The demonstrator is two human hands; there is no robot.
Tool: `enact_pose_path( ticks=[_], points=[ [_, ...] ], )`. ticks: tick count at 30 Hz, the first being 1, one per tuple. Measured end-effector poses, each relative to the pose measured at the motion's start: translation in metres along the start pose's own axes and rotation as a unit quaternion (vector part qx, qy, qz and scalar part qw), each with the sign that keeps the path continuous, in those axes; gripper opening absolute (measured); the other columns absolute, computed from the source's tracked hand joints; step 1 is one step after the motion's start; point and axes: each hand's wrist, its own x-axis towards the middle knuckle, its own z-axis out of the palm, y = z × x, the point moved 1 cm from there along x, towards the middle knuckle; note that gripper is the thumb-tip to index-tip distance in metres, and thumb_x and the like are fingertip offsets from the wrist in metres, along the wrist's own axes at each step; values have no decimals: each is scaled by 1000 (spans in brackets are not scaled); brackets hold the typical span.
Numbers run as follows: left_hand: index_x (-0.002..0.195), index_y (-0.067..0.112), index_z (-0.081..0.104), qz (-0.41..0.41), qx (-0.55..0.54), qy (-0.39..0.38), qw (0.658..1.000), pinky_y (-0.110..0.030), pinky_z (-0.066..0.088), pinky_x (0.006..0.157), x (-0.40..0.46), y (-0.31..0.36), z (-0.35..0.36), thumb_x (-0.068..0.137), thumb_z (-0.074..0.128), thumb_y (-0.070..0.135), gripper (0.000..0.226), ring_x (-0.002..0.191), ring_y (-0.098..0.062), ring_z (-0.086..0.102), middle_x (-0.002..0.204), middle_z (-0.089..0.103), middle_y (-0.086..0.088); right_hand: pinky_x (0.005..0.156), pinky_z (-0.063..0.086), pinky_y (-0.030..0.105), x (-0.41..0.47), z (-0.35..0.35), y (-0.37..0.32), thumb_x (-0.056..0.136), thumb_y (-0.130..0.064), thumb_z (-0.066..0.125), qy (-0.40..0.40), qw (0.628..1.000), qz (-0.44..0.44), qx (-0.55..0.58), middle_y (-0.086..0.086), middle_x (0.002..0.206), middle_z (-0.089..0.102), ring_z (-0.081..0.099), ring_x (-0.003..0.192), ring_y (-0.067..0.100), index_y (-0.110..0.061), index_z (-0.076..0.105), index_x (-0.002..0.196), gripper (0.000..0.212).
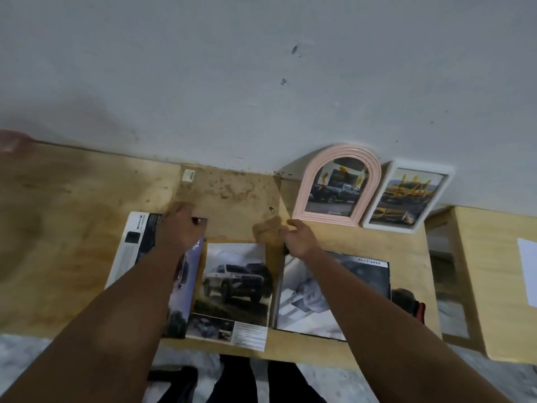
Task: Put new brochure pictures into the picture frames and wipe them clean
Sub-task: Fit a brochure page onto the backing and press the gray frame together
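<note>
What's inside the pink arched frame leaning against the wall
The pink arched frame holds a picture of a dark pickup truck, with yellowish smears across the glass. Its backing is hidden, and the image is too blurred to tell more.

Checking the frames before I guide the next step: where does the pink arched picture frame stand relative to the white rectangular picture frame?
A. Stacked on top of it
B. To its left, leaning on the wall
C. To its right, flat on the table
B: the pink arched picture frame leans against the grey wall, left of the white rectangular picture frame.
</note>
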Motion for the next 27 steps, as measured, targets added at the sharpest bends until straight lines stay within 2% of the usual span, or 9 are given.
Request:
enact_pose_path(
  ticks=[1, 3, 7, 12, 17, 20, 22, 24, 27],
  points=[
    [139, 14, 57, -3, -15, 4, 1000, -47, 56, 90, 12, -8, -5, 98, 61, 36, 46, 108, -42, 64, 133, 63, -16, 95, 53, 38, 10, 9, -5, 96, -20, 63, 3, 999, 17, 32, 12, 135, 59, 62, 118, 30, -12, 45, 147, 55],
    [139, 15, 57, -27, -38, -5, 999, -45, 52, 93, 31, -20, -12, 97, 58, 38, 48, 113, -42, 63, 136, 61, -17, 103, 51, 39, 26, 22, -13, 93, -21, 70, 20, 994, 48, 98, 11, 137, 59, 60, 122, 29, -8, 42, 150, 65],
    [143, 24, 53, -87, -79, -18, 993, -52, 49, 104, 56, -41, -16, 79, 54, 65, 76, 128, -45, 53, 141, 56, -17, 96, 48, 30, 43, 38, -31, 90, -30, 73, 99, 989, 62, 91, 9, 137, 60, 59, 124, 26, -7, 42, 150, 71],
    [141, 25, 55, -92, -124, 4, 988, -56, 49, 104, 55, -44, -19, 85, 60, 59, 66, 127, -42, 52, 140, 48, -14, 108, 48, 41, 51, 51, -43, 86, -29, 75, 128, 983, 91, 90, 11, 142, 57, 58, 127, 29, -9, 46, 148, 71],
    [143, 26, 53, -92, -182, 1, 979, -54, 47, 105, 58, -46, -24, 81, 56, 55, 69, 124, -38, 55, 139, 50, -10, 99, 55, 42, 53, 57, -51, 89, -21, 75, 181, 968, 84, 155, 11, 125, 65, 64, 111, 28, -9, 62, 132, 47],
    [140, 26, 55, -85, -208, -2, 974, -51, 50, 102, 57, -48, -28, 74, 55, 59, 74, 116, -35, 60, 135, 55, -10, 80, 57, 40, 47, 53, -55, 95, -10, 66, 174, 949, 92, 246, 10, 110, 68, 66, 90, 25, -18, 67, 108, 15],
    [139, 26, 56, -76, -214, -7, 974, -51, 52, 100, 58, -51, -29, 72, 55, 62, 76, 112, -33, 63, 134, 59, -9, 74, 54, 38, 38, 51, -62, 95, -1, 60, 136, 929, 108, 327, 10, 106, 71, 67, 88, 25, -20, 66, 97, 21],
    [141, 26, 55, -68, -207, -14, 976, -50, 52, 99, 57, -55, -28, 74, 55, 61, 76, 114, -33, 64, 135, 61, -8, 79, 56, 40, 29, 50, -67, 93, 6, 57, 110, 913, 101, 379, 10, 108, 72, 68, 99, 29, -20, 67, 101, 28],
    [142, 23, 55, -41, -199, -16, 979, -48, 52, 99, 55, -59, -22, 82, 60, 61, 71, 117, -35, 63, 135, 60, -10, 79, 58, 41, 14, 48, -77, 92, 7, 56, 102, 901, 73, 415, 10, 109, 71, 68, 101, 30, -16, 67, 111, 31]
  ],
)
